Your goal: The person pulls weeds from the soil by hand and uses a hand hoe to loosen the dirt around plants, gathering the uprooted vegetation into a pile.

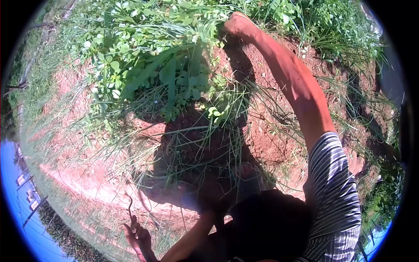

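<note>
My right hand [238, 25] reaches far forward, closed around green weeds [208, 30] at the edge of a leafy clump; its fingertips are partly hidden by the leaves. My left hand [140, 238] is low at the left, away from the plants, with its fingers closed around a sickle [130, 206]. Only a thin, dark, curved part of the sickle shows, pointing up. Broad-leaved plants [114, 65] and long grass blades grow thickly in front of me.
Reddish soil [268, 139] lies between the plants, with loose grass stems [196, 131] strewn over it. My shadow darkens the ground in the middle. My feet [174, 194] are close below. More green growth [336, 26] stands at the upper right.
</note>
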Demonstrator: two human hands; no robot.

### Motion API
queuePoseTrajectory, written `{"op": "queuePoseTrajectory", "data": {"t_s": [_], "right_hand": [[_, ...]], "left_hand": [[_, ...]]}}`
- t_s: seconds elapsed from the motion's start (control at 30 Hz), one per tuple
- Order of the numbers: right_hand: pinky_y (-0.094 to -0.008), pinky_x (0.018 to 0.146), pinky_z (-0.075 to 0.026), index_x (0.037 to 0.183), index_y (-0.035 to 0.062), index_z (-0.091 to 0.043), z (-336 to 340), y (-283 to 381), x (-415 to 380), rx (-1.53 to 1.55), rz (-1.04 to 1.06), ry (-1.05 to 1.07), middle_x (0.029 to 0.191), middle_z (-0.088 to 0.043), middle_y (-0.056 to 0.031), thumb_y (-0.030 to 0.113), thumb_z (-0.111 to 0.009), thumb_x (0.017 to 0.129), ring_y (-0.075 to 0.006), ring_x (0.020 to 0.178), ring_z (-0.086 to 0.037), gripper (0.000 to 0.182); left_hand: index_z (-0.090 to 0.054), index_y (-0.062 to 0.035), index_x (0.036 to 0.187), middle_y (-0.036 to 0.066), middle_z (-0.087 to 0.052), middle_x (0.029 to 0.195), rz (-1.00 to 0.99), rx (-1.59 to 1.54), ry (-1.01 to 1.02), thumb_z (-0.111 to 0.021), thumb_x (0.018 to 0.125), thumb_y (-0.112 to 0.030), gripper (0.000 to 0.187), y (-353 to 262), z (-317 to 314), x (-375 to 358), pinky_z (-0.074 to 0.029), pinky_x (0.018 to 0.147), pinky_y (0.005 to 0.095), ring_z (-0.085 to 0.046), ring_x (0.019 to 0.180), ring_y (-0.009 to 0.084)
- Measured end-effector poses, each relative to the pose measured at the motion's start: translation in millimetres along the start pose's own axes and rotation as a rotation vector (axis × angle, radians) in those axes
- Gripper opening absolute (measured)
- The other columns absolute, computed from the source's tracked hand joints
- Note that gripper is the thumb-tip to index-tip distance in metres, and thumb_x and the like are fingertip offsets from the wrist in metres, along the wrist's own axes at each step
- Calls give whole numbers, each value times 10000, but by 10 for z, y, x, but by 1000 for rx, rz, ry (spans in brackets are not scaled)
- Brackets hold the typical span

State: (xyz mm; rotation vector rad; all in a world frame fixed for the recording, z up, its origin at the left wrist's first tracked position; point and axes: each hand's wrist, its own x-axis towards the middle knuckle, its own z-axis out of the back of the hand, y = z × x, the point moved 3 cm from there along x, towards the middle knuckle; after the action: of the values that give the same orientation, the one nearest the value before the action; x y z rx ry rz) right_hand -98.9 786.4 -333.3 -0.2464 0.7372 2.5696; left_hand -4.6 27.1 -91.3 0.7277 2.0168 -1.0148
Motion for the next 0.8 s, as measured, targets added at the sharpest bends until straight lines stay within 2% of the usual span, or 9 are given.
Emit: {"op": "queuePoseTrajectory", "data": {"t_s": [0.03, 0.17, 0.23, 0.27, 0.3, 0.37, 0.4, 0.57, 0.8], "right_hand": [[-347, 523, -490, 784, 23, -600, 353, 415, -302, 328, -406, -30, 654, -603, -80, 198, -592, 874, -207, 494, -557, 197], [-283, 417, -437, 666, 87, -606, 477, 279, -394, 929, -370, -77, 597, -587, -26, 196, -677, 820, -135, 449, -522, 202], [-318, 491, -470, 725, 87, -643, 159, 103, -225, -368, 620, 189, 646, -630, -46, 174, -707, 746, -150, 509, -572, 110], [-327, 572, -492, 816, 90, -684, -75, -81, -249, -319, 932, -178, 712, -662, -56, 179, -701, 683, -186, 619, -630, 162], [-365, 595, -497, 853, 76, -668, -109, 223, -225, -648, 206, 193, 728, -653, -91, 196, -653, 707, -254, 695, -641, 189], [-358, 665, -538, 705, 56, -652, -314, 179, -97, -113, -28, -491, 755, -665, -100, 209, -648, 653, -274, 739, -653, 162], [-365, 687, -539, 734, 24, -649, -360, 243, 26, 14, -106, -400, 831, -667, -152, 265, -603, 698, -285, 776, -656, 247], [-371, 901, -470, 963, 38, -630, -580, 657, 287, -164, 28, -323, 986, -640, -168, 231, -583, 718, -297, 1129, -515, 315], [-395, 854, -492, 1047, 27, -589, -506, 704, 333, -163, 57, -301, 1092, -566, -180, 243, -625, 726, -349, 1002, -576, 389]], "left_hand": [[-415, 71, 1254, 5, -522, 705, 3, 3, 5, -435, 979, -380, 528, 1, 12, 13, -311, 427, 217, -383, 463, 65], [-418, 74, 1258, 4, -523, 709, -2, 24, 12, -437, 975, -392, 545, -40, 78, 30, -309, 433, 218, -384, 465, 66], [-415, 76, 1265, 4, -526, 712, -2, 22, 12, -438, 973, -399, 558, -60, 87, 27, -306, 434, 217, -386, 467, 69], [-412, 77, 1270, 5, -530, 714, 8, 10, 13, -439, 972, -402, 565, -44, 82, 27, -305, 434, 216, -389, 468, 70], [-409, 78, 1274, 5, -533, 716, 19, 0, 16, -440, 971, -405, 571, -42, 77, 35, -303, 434, 216, -392, 469, 71], [-412, 63, 1297, 3, -531, 736, 41, -14, 36, -395, 974, -456, 612, -42, 123, 25, -325, 459, 230, -409, 494, 72], [-414, 60, 1297, 4, -531, 735, 53, -30, 35, -396, 972, -460, 613, -25, 108, 14, -326, 460, 230, -410, 495, 72], [-414, 66, 1290, 8, -549, 745, 61, -112, 45, -393, 968, -475, 630, 122, -184, -23, -330, 466, 229, -414, 497, 71], [-423, 74, 1280, 2, -568, 747, 71, -50, 6, -393, 967, -477, 635, 49, 63, -53, -327, 469, 221, -413, 494, 64]]}}
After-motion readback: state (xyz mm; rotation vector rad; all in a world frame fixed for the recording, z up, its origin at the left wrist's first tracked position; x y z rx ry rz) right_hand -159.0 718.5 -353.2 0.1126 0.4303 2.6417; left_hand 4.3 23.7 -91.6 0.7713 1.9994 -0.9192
